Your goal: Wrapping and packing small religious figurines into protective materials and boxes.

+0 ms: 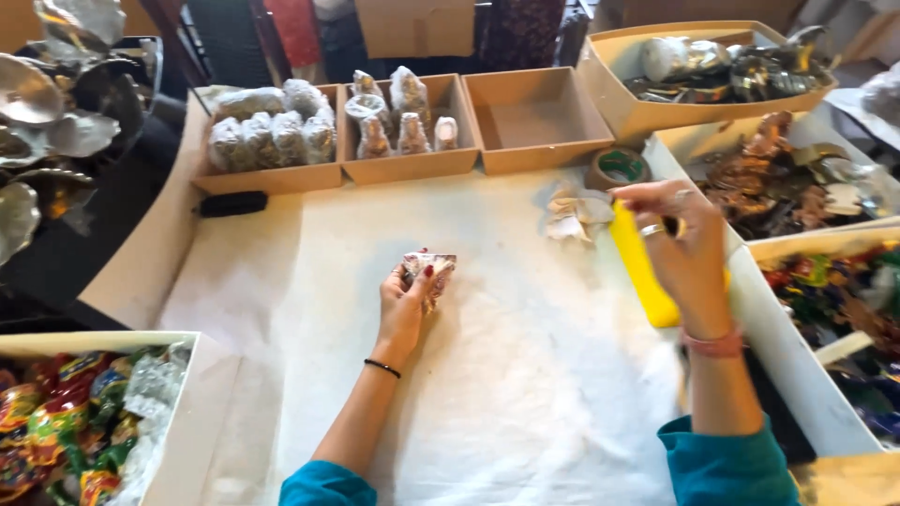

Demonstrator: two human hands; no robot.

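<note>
My left hand (405,305) holds a small item wrapped in clear plastic (428,269) just above the white sheet (487,375) in the middle of the table. My right hand (682,245) hovers over a yellow flat object (639,262) at the right of the table, fingers pinched together near its top; what it grips is too small to tell. A crumpled white tissue (574,214) lies just left of that hand, and a roll of tape (619,169) sits behind it.
Three cardboard trays stand at the back: wrapped bundles (272,131), wrapped figures (398,122), an empty tray (534,122). Boxes of metallic and colourful pieces line the right (797,178). A white box of bright wrapped items (75,422) sits front left. A black object (232,203) lies back left.
</note>
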